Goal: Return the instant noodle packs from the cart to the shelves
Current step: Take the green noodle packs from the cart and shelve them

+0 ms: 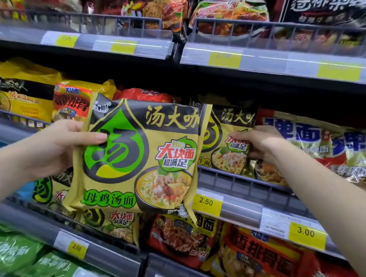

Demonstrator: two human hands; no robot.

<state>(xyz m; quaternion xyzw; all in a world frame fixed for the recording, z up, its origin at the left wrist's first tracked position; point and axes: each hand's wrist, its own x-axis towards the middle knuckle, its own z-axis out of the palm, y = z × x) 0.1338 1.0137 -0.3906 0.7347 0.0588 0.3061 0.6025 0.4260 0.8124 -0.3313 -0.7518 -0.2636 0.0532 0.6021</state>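
Note:
A yellow-green instant noodle pack [139, 156] with a green drop logo and a soup bowl picture hangs in front of the middle shelf. My left hand [63, 146] grips its left edge, thumb on the front. To the right, my right hand [258, 144] rests on a matching yellow pack [227, 138] standing on the middle shelf [240, 185], fingers curled over its right side. The cart is out of view.
Wire-fronted shelves hold noodle packs: black and red ones on the top shelf [278, 35], red-and-white packs [325, 148] at the right, yellow packs [24, 92] at the left, green packs [7, 253] at the bottom left. Yellow price tags [207, 203] line the shelf edges.

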